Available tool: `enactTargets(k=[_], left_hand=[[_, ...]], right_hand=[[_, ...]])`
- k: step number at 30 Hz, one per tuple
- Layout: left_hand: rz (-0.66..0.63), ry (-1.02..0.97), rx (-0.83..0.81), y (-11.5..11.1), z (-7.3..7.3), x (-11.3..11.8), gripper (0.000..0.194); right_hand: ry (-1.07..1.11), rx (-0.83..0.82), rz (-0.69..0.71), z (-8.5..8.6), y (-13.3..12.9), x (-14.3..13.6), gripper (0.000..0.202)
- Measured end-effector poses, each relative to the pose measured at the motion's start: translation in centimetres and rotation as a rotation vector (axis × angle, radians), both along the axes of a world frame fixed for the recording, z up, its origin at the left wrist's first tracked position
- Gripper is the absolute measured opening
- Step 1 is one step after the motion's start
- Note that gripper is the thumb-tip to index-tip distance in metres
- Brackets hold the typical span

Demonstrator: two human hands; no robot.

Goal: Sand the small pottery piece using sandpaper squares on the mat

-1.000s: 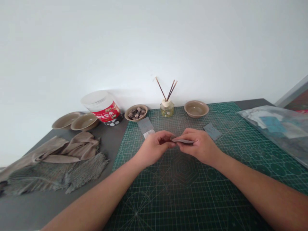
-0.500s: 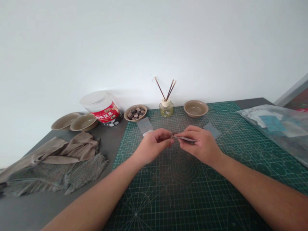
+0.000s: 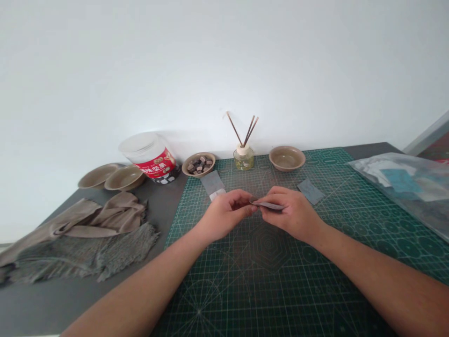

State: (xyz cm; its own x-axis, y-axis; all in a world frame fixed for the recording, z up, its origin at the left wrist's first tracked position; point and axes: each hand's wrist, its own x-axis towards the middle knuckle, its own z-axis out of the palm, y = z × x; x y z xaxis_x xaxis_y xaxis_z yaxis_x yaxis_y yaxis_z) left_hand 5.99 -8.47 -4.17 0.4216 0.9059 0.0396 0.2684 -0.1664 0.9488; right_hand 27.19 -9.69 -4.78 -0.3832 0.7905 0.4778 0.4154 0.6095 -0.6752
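In the head view my right hand (image 3: 293, 213) is closed on a thin, flat grey piece (image 3: 270, 205), seen nearly edge-on above the cutting mat (image 3: 266, 295). My left hand (image 3: 224, 213) pinches at its left end, where a small dark brownish bit (image 3: 253, 199) shows between the two hands. I cannot make out whether that bit is part of the flat piece. Behind my left hand lies a flat grey rectangle (image 3: 212, 181) with a whitish lower end. Beyond my right hand is another flat bluish-grey rectangle (image 3: 311, 191).
At the back stand a bowl of dark and pinkish chunks (image 3: 198, 164), a reed diffuser (image 3: 243, 158) and a brown bowl (image 3: 287, 159). Leftward are a white-lidded tub (image 3: 150, 157), two bowls (image 3: 124, 178) and crumpled cloths (image 3: 115, 213). A clear plastic bag (image 3: 403, 180) lies right.
My left hand has moved slightly right, closing in on the left end of the flat piece. The right hand still holds it. The whole view has shifted very slightly.
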Motion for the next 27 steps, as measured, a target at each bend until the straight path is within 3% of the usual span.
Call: enactTargets(k=[13, 27], left_hand=[[0.017, -0.038, 0.042, -0.14, 0.54, -0.12, 0.019], [0.012, 0.047, 0.079, -0.04, 0.16, -0.13, 0.021]], right_hand=[[0.048, -0.06, -0.013, 0.48, -0.28, -0.01, 0.017], [0.037, 0.009, 0.021, 0.11, 0.14, 0.03, 0.02]])
